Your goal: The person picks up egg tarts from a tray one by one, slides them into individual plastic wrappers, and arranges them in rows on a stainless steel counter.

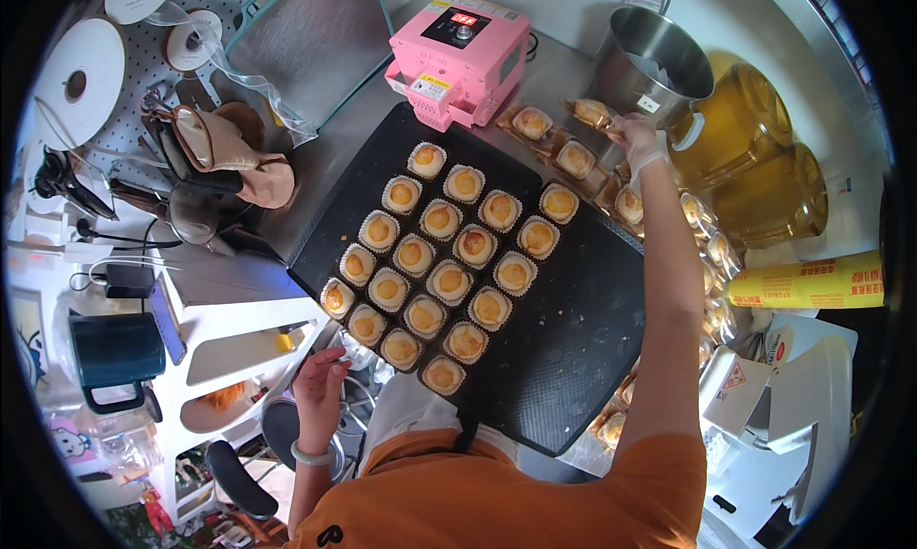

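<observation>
A black baking tray lies in front of me. Rows of small round pastries in white paper cups, golden in the middle, fill its left and centre. My right hand, in a clear glove, reaches beyond the tray's far right corner. Its fingers are closed on a bagged pastry. Other bagged pastries lie close by. My left hand is beside the tray's near left edge, fingers curled together; whether they hold something small I cannot make out.
A pink sealing machine stands behind the tray. At back right are a steel pot and large amber containers. More bagged pastries line the right, near a yellow roll. Tools and ribbon spools hang at left.
</observation>
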{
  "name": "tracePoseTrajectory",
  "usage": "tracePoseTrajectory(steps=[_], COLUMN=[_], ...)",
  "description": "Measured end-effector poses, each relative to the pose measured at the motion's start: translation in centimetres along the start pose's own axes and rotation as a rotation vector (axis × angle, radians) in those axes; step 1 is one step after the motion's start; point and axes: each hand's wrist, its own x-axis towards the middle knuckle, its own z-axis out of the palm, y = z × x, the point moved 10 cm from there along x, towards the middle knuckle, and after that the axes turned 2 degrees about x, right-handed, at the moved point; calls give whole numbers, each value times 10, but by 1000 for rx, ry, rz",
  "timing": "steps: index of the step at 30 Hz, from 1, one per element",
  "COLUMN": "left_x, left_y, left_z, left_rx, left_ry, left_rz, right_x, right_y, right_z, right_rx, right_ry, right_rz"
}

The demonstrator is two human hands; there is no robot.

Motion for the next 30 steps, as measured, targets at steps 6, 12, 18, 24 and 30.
tracePoseTrajectory(steps=[6,12,18,24,30], left_x=[-5,-10,-15,-10,-13], left_y=[-8,-9,-8,-4,8], left_z=[0,2,-2,-6,-26], left_rx=[-10,-26,-6,34,121], left_ry=[-7,-13,-20,-96,-140], left_rz=[-11,-19,-16,79,213], right_x=[-19,-21,-20,-63,-169], right_y=[17,9,13,-14,13], right_z=[-44,-46,-42,-46,-32], right_rx=[-195,-553,-961,-962,-351], right_ry=[299,370,377,294,-48], right_rz=[-236,-369,-265,-292,-448])
